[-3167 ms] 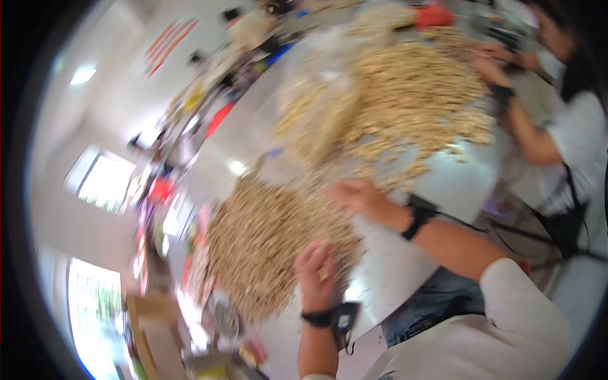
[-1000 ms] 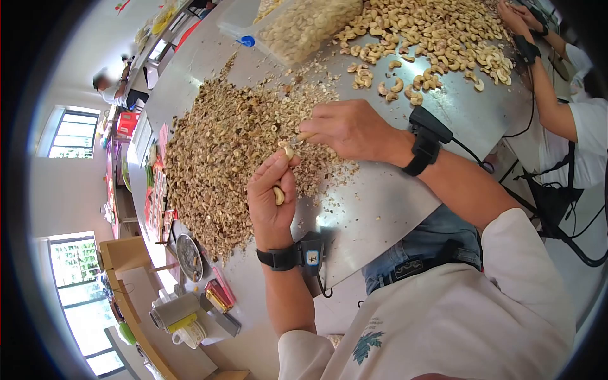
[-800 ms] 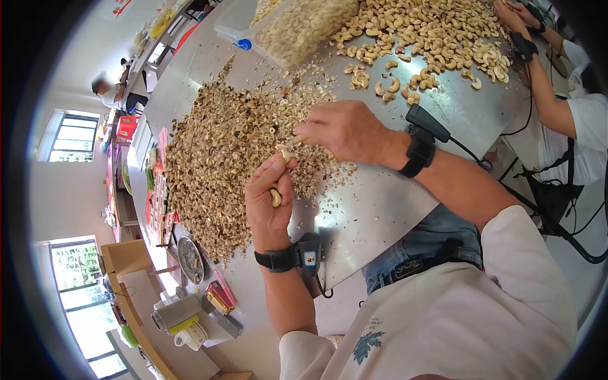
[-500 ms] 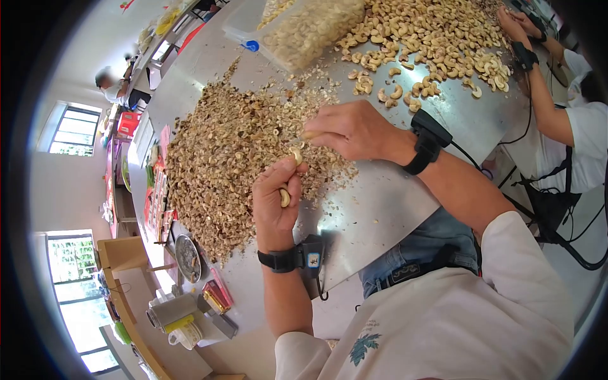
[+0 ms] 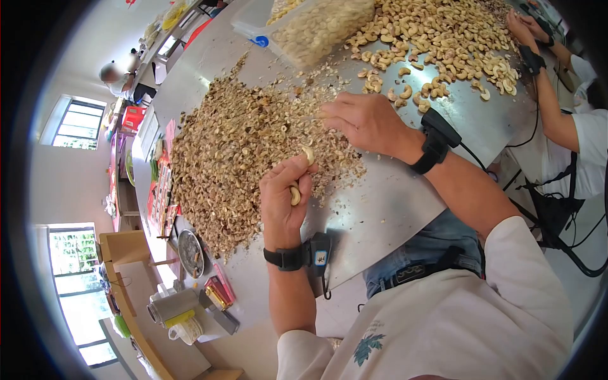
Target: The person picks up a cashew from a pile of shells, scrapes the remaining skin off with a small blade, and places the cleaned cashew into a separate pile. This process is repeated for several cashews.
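Observation:
My left hand [image 5: 282,196] is closed in front of the heap's near edge. A pale cashew nut [image 5: 308,155] stands up from between its thumb and finger, and a second cashew nut [image 5: 295,194] is tucked in the curled fingers. My right hand [image 5: 373,123] hovers over the heap's right side with thumb and fingers pinched together; what they hold, if anything, is too blurred to name. Under both hands spreads a big heap of brownish nut skins and bits [image 5: 221,152].
Beyond my right hand lie many loose cashews [image 5: 437,38] beside a clear plastic tub [image 5: 316,31] of cashews. A co-worker's hands [image 5: 522,28] are at the far right. A round metal dish [image 5: 190,253] and a grey cylinder [image 5: 172,307] stand at the left.
My right hand has moved slightly up and right, away from the cashew in my left hand. My left hand keeps its hold on both cashews; the view has shifted a little.

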{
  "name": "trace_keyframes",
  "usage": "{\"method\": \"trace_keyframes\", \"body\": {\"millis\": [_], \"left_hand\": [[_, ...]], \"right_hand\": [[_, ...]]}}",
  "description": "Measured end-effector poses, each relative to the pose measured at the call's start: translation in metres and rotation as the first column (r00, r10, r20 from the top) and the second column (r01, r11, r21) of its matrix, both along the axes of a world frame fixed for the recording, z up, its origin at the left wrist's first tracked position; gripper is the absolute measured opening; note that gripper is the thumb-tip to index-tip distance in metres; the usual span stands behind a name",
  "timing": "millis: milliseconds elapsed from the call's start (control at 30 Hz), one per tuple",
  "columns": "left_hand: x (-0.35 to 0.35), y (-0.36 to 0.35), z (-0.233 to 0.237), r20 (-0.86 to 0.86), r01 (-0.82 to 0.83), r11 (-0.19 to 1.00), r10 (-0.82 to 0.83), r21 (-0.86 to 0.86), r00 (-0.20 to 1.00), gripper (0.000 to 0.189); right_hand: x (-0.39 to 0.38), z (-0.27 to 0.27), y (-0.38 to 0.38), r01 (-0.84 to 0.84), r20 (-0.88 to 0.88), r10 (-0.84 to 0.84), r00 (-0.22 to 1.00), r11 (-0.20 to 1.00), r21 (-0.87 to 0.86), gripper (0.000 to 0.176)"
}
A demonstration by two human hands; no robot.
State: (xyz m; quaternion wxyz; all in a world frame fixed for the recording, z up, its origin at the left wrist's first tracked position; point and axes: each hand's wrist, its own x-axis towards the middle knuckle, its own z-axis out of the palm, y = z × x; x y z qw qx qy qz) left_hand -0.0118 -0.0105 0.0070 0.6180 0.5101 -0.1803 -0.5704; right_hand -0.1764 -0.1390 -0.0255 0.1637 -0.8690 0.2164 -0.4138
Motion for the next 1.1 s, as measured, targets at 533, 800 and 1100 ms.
{"method": "trace_keyframes", "body": {"millis": [533,800,1100], "left_hand": [[0.003,-0.001,-0.007,-0.206,-0.06,0.983,0.023,-0.173,0.978,0.018],[0.005,0.0,-0.01,-0.243,-0.066,0.978,0.017,-0.197,0.97,0.02],[0.003,-0.002,-0.011,-0.187,-0.083,0.977,0.046,-0.195,0.981,0.02]], "right_hand": [[0.006,0.008,0.015,-0.251,0.127,0.239,0.963,0.963,0.092,0.017],[0.007,0.0,0.007,-0.094,0.1,0.085,0.991,0.991,0.091,0.014],[0.008,0.002,0.015,-0.208,0.091,0.196,0.976,0.968,0.142,0.01]]}}
